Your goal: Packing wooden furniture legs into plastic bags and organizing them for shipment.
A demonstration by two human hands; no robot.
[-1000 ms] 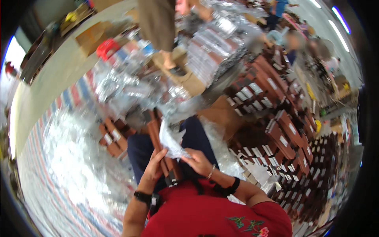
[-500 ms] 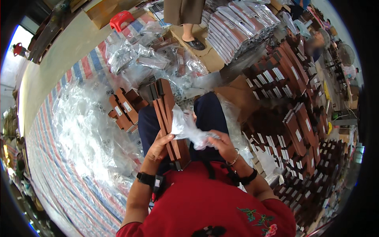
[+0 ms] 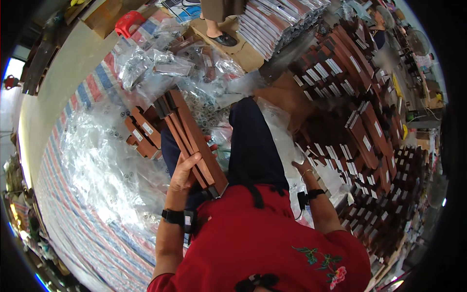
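A bundle of long brown panels (image 3: 194,138) with black ends lies slanted over my left thigh. My left hand (image 3: 183,171) is closed around it, thumb on top, fingertips showing past the far side. Beyond my right knee, my right hand (image 3: 304,169) is lowered beside clear plastic sheeting (image 3: 287,121), thumb apart from the other fingers, with nothing visible in its grasp. Just left of the bundle, shorter brown pieces (image 3: 141,134) with white labels rest on a heap of clear plastic bags (image 3: 97,151).
Stacks of brown panels (image 3: 369,146) with white labels fill the right side. Plastic-wrapped panels (image 3: 265,24) are piled ahead, beside a person's foot in a black shoe (image 3: 223,39) on cardboard. A red stool (image 3: 129,23) stands far left on the striped sheet (image 3: 99,80).
The crumpled white plastic has left my right hand, which has moved right and down beside my knee. My left hand still holds the brown panels; the view has shifted slightly.
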